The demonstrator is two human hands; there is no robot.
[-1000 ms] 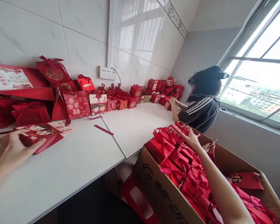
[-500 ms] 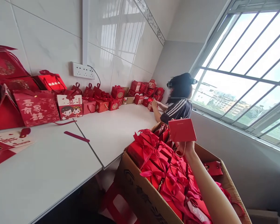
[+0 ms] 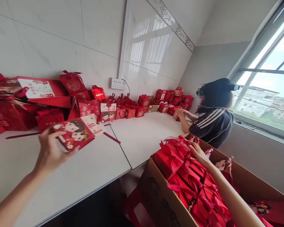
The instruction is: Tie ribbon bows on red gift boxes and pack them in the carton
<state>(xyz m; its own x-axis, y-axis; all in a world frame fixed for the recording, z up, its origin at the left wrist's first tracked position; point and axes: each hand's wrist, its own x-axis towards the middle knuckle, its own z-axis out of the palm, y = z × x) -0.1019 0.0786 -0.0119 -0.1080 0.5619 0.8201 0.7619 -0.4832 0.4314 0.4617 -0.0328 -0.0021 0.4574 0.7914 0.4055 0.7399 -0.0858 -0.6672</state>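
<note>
My left hand (image 3: 52,148) grips a gift box (image 3: 77,134) printed with two cartoon faces, raised over the white table, thumb along its near side. Behind it lies a flat, pale printed piece (image 3: 94,123). My right hand (image 3: 199,152) is down in a large cardboard carton (image 3: 167,195), fingers bent round a red gift box (image 3: 184,141) on the pile; its fingertips are partly lost among ribbons. Under the right forearm, red ribboned gift boxes (image 3: 200,186) fill much of the carton.
Against the tiled wall, red gift boxes (image 3: 72,83) stand in a long row below a socket strip (image 3: 118,83). Dark red strips (image 3: 111,137) lie on the table (image 3: 90,176). A co-worker (image 3: 211,123) sits beyond the carton, hands at other boxes. A barred window (image 3: 269,82) is at right.
My view has swung left. The red box in my right hand has come down from above the carton onto the pile. My left hand has come into view holding the cartoon-faced gift box.
</note>
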